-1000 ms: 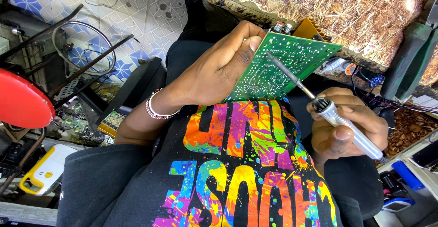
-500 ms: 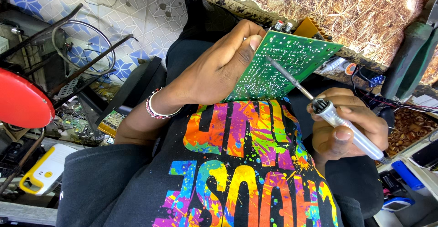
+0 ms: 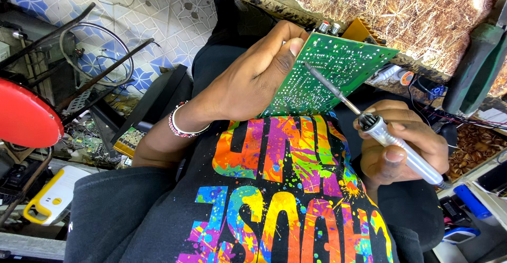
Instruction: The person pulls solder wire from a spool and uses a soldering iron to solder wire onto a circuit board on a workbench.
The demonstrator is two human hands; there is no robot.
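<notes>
My left hand (image 3: 253, 78) grips a green circuit board (image 3: 330, 70) by its left edge, solder side facing me, tilted over my lap. A beaded bracelet (image 3: 179, 125) circles that wrist. My right hand (image 3: 401, 147) holds a soldering iron (image 3: 396, 144) with a pale handle like a pen. Its metal tip (image 3: 311, 73) rests on the board's solder side, close to my left thumb. Below the board is my black shirt with bright multicoloured print (image 3: 285, 189).
A red round object (image 3: 24, 115) and a white-and-yellow device (image 3: 50, 197) lie at the left among loose circuit boards (image 3: 127, 139) and wires. A worn wooden bench edge (image 3: 422, 9) runs along the top right, with cables and a blue cylinder (image 3: 472, 202) beside it.
The soldering iron's tip has slid slightly left and up across the board. My left hand and the board have stayed almost still.
</notes>
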